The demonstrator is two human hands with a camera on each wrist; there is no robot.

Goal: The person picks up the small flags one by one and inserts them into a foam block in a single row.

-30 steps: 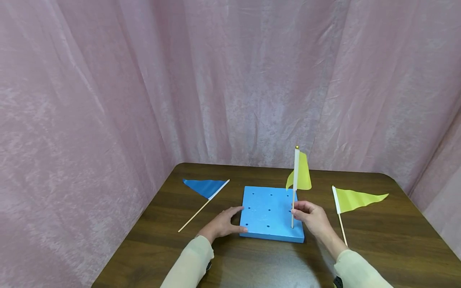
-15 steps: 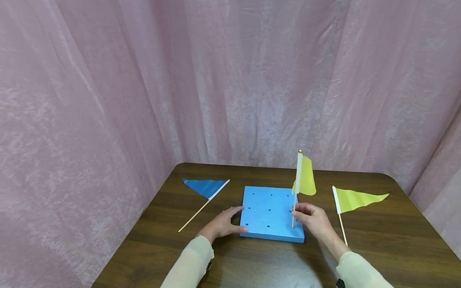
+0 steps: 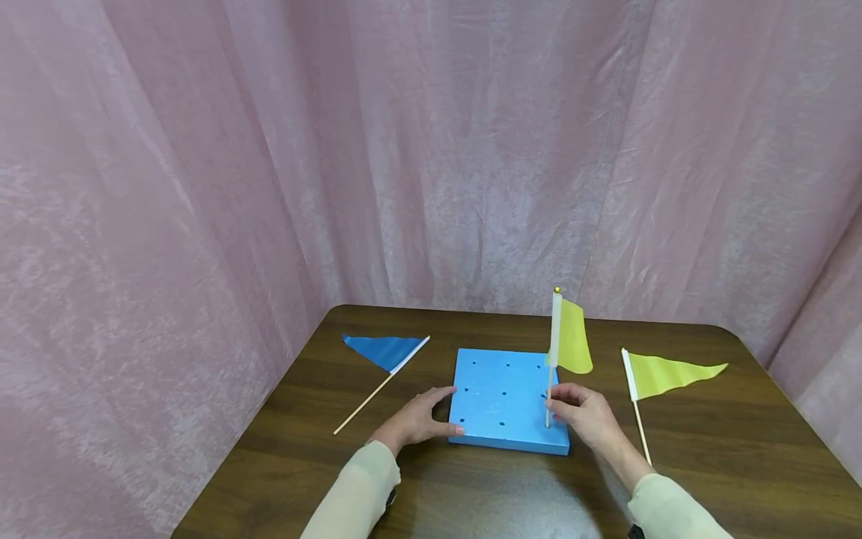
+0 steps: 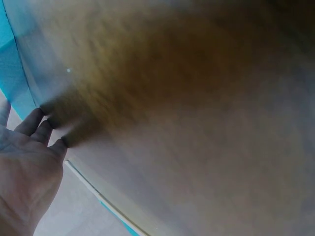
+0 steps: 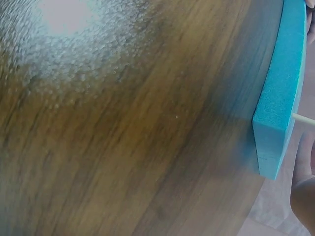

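Note:
A square blue foam block point(image 3: 501, 397) with several holes lies on the brown table point(image 3: 471, 494). My left hand point(image 3: 431, 413) rests flat against the block's left edge, fingers straight and thumb at the front corner. In the left wrist view its palm point(image 4: 24, 172) lies open beside the block point(image 4: 12, 73). My right hand point(image 3: 572, 412) pinches the thin stick point(image 3: 548, 397) of a yellow flag point(image 3: 572, 340) that stands upright in a hole near the block's right front corner. In the right wrist view the block's side point(image 5: 280, 98) and the stick point(image 5: 304, 118) show at the right edge.
A second yellow flag point(image 3: 663, 372) lies on the table right of the block. A blue flag point(image 3: 384, 350) on a stick lies to the left. Pink curtain point(image 3: 431, 150) closes in the back and both sides of the table.
The upright yellow flag has sunk lower into the block, its cloth swinging to the right. My right hand came down slightly with the stick. The left hand has not moved.

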